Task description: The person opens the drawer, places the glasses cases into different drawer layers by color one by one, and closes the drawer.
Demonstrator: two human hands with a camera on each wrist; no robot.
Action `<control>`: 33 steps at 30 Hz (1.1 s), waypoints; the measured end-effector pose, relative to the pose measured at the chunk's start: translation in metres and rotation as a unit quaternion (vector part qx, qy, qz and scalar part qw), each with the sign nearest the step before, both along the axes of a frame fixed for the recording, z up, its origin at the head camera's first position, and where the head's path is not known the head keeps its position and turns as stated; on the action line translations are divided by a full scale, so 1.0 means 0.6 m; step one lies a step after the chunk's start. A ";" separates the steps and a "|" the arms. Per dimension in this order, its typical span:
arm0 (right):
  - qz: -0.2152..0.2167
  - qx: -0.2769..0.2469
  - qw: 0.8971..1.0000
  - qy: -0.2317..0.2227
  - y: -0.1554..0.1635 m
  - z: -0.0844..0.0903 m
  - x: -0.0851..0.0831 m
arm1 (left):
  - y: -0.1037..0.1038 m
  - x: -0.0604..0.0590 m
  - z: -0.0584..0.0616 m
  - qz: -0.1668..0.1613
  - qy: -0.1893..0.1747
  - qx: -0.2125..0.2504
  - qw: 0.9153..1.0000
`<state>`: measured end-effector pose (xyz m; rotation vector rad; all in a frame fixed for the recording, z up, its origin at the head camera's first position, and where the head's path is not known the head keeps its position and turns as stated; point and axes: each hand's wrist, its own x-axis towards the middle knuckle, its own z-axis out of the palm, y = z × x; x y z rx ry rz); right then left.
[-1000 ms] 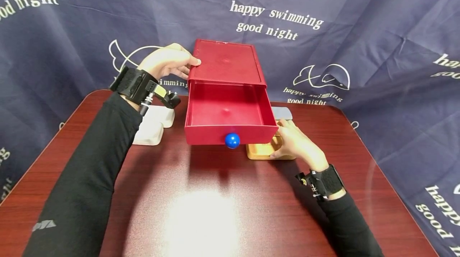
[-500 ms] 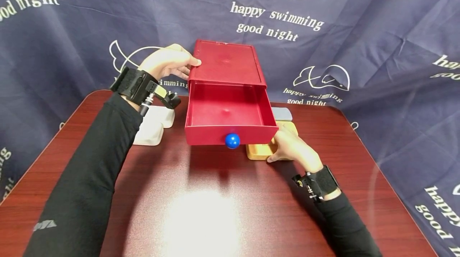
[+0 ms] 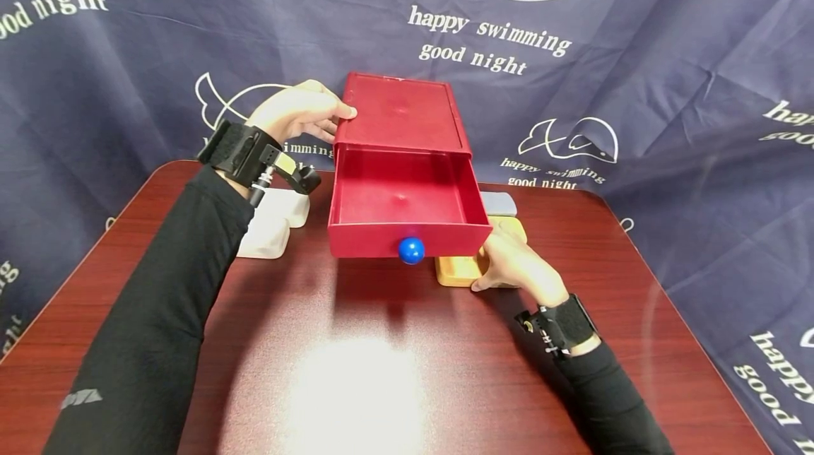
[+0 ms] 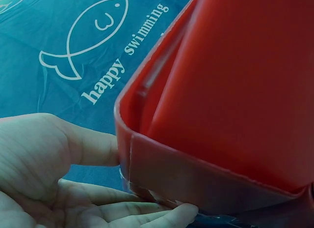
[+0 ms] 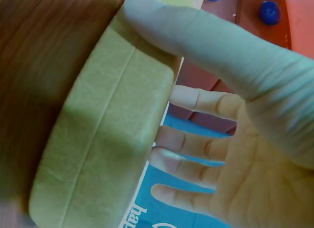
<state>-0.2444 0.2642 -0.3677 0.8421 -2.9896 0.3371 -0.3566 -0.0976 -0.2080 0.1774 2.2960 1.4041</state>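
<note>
A red plastic drawer box [image 3: 400,112] is up above the table, its drawer [image 3: 410,237] pulled out toward me and its bare red floor showing. A round blue knob [image 3: 411,250] sits on the drawer front. My left hand [image 3: 295,110] holds the box at its left side, thumb on top; in the left wrist view its fingers [image 4: 147,211] lie along the box's outside. Partly hidden behind the drawer's right corner is a yellow leather-textured case [image 3: 456,271]. My right hand [image 3: 521,264] grips it, with the thumb on its near side and the fingertips at its edge [image 5: 162,139].
White cases [image 3: 263,237] stand on the left of the brown table [image 3: 496,384], behind my left forearm. A grey-blue case [image 3: 499,203] lies behind the yellow one. Dark blue printed cloth [image 3: 687,179] hangs behind the table.
My right hand has shifted slightly left along the yellow case, the thumb sliding to its near edge. The left hand and the red box have stayed in place.
</note>
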 end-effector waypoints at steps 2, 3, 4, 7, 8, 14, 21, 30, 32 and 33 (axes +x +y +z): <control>0.004 -0.005 1.000 -0.009 0.001 0.001 0.001 | 0.002 0.000 0.000 0.005 0.001 -0.005 1.000; 0.006 -0.007 1.000 -0.013 0.001 0.003 0.001 | 0.001 0.000 0.000 0.004 0.004 -0.005 1.000; 0.008 -0.010 1.000 -0.016 0.001 0.004 0.002 | 0.001 0.000 0.000 0.005 0.005 -0.005 1.000; 0.012 -0.009 1.000 -0.018 0.003 0.006 0.003 | 0.000 0.000 -0.001 0.006 0.008 0.002 1.000; 0.011 -0.010 1.000 -0.022 0.004 0.008 0.005 | -0.001 -0.001 -0.001 0.005 0.008 0.005 1.000; -0.009 0.005 0.997 -0.070 0.007 0.019 0.013 | -0.004 0.000 -0.001 -0.001 0.010 0.004 1.000; -0.024 0.034 0.992 -0.119 0.003 0.014 0.011 | -0.003 -0.001 -0.002 0.002 0.007 0.011 1.000; -0.038 0.042 0.992 -0.111 -0.002 0.004 0.014 | -0.005 0.000 -0.003 -0.007 0.012 0.020 1.000; -0.039 0.036 0.992 -0.111 -0.003 0.003 0.014 | -0.005 0.000 -0.004 -0.005 0.013 0.016 1.000; -0.039 0.033 0.992 -0.112 -0.003 0.003 0.015 | -0.005 0.000 -0.004 -0.004 0.014 0.013 1.000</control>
